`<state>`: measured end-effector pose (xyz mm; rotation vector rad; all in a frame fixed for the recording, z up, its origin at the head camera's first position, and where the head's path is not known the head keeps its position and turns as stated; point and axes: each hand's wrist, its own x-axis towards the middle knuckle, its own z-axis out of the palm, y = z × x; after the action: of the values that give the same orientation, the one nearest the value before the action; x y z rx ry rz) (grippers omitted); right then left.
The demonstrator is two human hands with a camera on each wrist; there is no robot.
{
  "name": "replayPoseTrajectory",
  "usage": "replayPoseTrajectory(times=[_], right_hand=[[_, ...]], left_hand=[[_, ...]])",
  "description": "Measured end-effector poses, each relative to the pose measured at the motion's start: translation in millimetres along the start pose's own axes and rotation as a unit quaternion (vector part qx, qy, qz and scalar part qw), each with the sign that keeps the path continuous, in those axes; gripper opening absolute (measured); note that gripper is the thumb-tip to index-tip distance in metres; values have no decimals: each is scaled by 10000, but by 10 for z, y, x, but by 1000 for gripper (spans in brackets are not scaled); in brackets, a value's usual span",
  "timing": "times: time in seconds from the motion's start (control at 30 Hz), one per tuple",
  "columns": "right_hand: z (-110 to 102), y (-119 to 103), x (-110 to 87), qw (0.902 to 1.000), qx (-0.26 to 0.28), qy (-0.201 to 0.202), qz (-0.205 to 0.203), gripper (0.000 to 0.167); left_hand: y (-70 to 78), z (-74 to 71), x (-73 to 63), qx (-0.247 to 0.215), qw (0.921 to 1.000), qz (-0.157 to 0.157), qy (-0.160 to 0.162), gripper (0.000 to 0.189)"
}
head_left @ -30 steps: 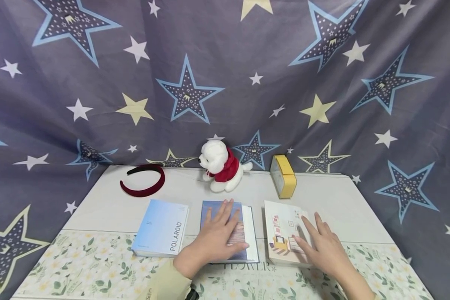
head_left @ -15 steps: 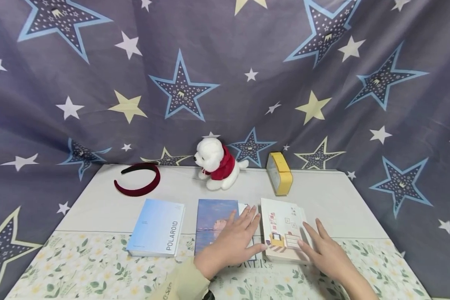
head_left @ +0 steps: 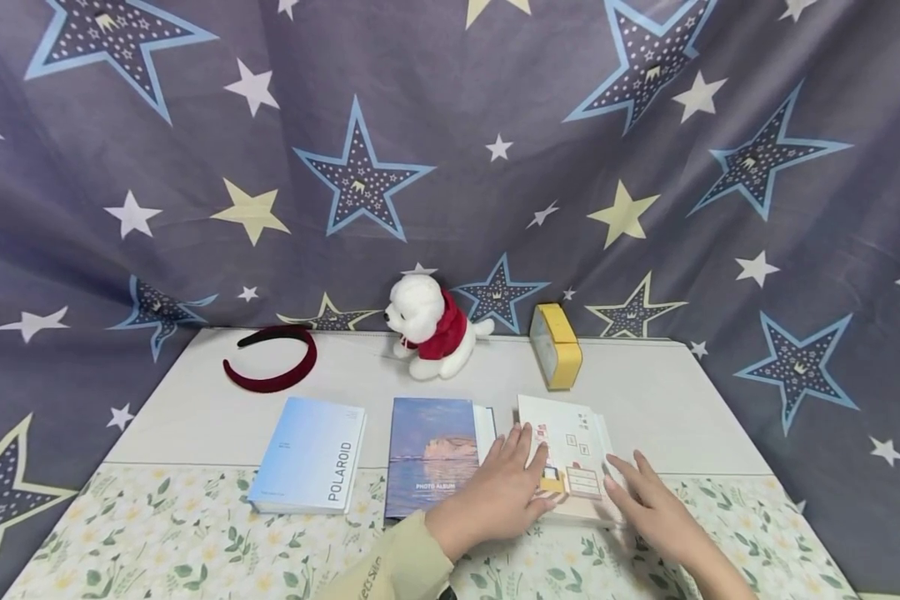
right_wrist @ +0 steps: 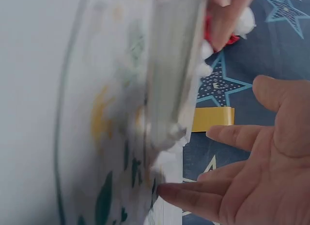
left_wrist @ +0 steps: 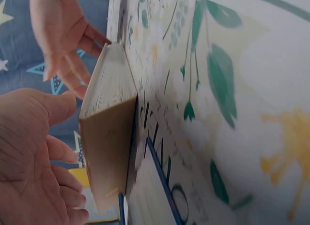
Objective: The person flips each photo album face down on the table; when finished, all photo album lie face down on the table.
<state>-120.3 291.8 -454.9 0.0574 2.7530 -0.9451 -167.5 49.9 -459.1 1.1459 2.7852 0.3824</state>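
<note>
A thick white photo album (head_left: 562, 433) with a printed room scene lies at the right of the row of albums. My left hand (head_left: 498, 492) is over its left edge, fingers straight and spread, hiding part of the cover. In the left wrist view the left hand (left_wrist: 34, 162) appears a little apart from the album (left_wrist: 109, 133). At the album's right edge my right hand (head_left: 656, 512) stays with fingers extended. In the right wrist view one fingertip of the right hand (right_wrist: 252, 162) is low by the table surface. Neither hand grips anything.
A blue photo album (head_left: 427, 458) lies left of the white one, and a light-blue POLAROID album (head_left: 311, 454) farther left. Behind stand a dark red headband (head_left: 277, 383), a white plush dog (head_left: 435, 329) in red and a yellow box-shaped object (head_left: 558, 350). A starred curtain (head_left: 450, 125) closes the back.
My left hand has moved right, off the blue album and onto the left side of the white album. The right hand has hardly moved. The head view has shifted slightly.
</note>
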Motion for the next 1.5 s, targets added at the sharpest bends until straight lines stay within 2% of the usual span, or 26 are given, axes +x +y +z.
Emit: replayPoseTrajectory(times=[0.1, 0.2, 0.43, 0.7, 0.97, 1.07, 1.27, 1.5], right_hand=[[-9, 0, 4, 9993, 382, -24, -42, 67], [6, -12, -3, 9989, 472, -12, 59, 67], [87, -46, -8, 9989, 246, 191, 345, 70], [165, -94, -13, 9988, 204, 319, 325, 69], [168, -117, -6, 9985, 228, 376, 313, 68], [148, -146, 17, 9974, 428, 409, 414, 70], [131, -177, 74, 9904, 798, 594, 965, 78], [140, -185, 100, 9826, 1122, 667, 1325, 96]], left_hand=[[44, 29, 36, -170, 9998, -92, 30, 67], [79, 58, 67, -357, 9991, -205, 52, 67], [125, 72, 112, -411, 9988, -253, 126, 67], [150, 83, 118, -483, 9985, -260, 43, 65], [144, 109, 125, -324, 9992, -251, 20, 66], [136, 115, 126, -346, 9989, -310, -6, 66], [127, 118, 119, -373, 9987, -361, 15, 67], [115, 117, 91, -307, 9987, -395, -26, 69]])
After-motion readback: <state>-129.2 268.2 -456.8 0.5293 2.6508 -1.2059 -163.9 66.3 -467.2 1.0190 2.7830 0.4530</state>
